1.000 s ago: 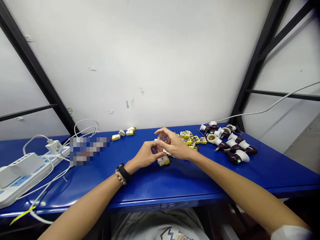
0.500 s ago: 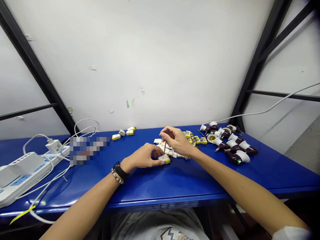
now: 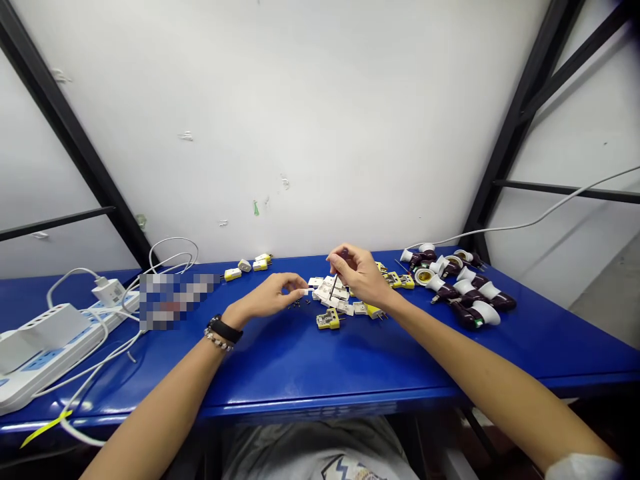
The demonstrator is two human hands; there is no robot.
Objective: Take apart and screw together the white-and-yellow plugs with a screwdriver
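My right hand (image 3: pixel 361 273) is closed around a screwdriver (image 3: pixel 333 287), its dark shaft pointing down over a pile of white plastic covers (image 3: pixel 331 291). Left of that pile, my left hand (image 3: pixel 277 293) pinches a small white cover (image 3: pixel 309 292) between thumb and fingertips. Beneath it lie several small dark screws (image 3: pixel 299 304) on the table. A yellow plug (image 3: pixel 328 319) lies in front of the pile, its metal insides showing. Another yellow plug (image 3: pixel 374 311) with prongs rests to the right, and several opened yellow plugs (image 3: pixel 395 279) are partly hidden behind my right hand.
Several dark lamp sockets with white rims (image 3: pixel 467 291) crowd the right of the blue table (image 3: pixel 280 373). A few yellow-white plugs (image 3: pixel 233 274) stand at the back left. A white power strip (image 3: pixel 55 353) with loose cables occupies the left side. A wall closes off the back.
My left hand has left the plug in front and moved up and left, carrying a white cover. That plug now shows its insides. My right hand has lifted slightly with the screwdriver.
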